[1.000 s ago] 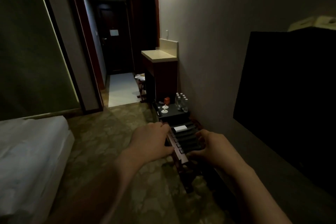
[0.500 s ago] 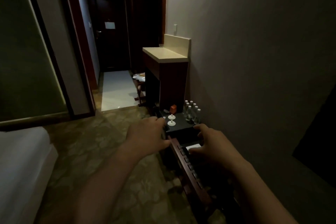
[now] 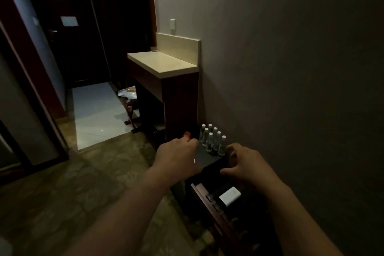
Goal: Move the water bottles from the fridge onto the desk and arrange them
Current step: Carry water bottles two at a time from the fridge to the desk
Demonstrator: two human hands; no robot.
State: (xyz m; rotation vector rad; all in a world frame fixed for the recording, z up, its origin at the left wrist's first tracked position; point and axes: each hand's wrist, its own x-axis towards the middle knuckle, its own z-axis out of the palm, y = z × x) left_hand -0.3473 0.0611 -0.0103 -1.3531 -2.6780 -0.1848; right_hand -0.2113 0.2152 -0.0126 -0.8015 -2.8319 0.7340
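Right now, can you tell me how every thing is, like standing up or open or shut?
water bottles: upright, capped, clustered on the black cabinet top.
black cabinet: bottles on top; too dark to see a door.
left hand: fingers curled, grip unclear.
right hand: open, fingers loosely bent, holding nothing.
desk: top bare where visible.
far door: shut.
white box: lying flat on the wooden rack.

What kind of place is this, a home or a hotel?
Probably a hotel room: a cluster of small water bottles on a low black unit, a wooden luggage rack by the wall, and a notice on the entrance door.
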